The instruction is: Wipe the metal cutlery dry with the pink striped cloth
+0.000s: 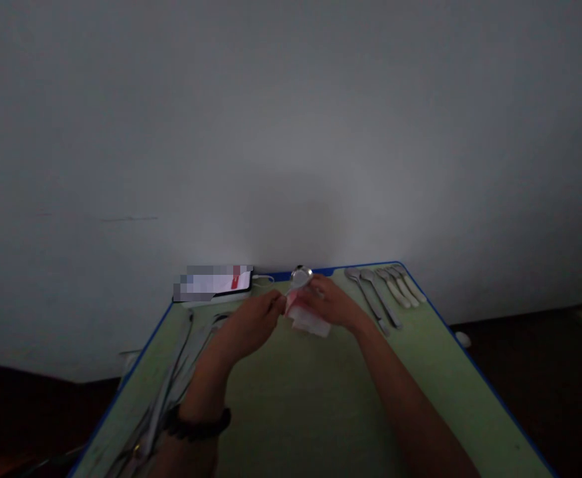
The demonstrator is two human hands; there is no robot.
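Note:
Both my hands meet above the far middle of a green table. My left hand is closed around the handle of a metal spoon, whose bowl points up and away toward the wall. My right hand is closed on a white and pink cloth pressed against the spoon's handle. A dark band sits on my left wrist.
Several spoons lie in a row at the table's far right. More long cutlery lies along the left side. A lit phone with a white cable leans at the far edge against the grey wall. The table has a blue rim.

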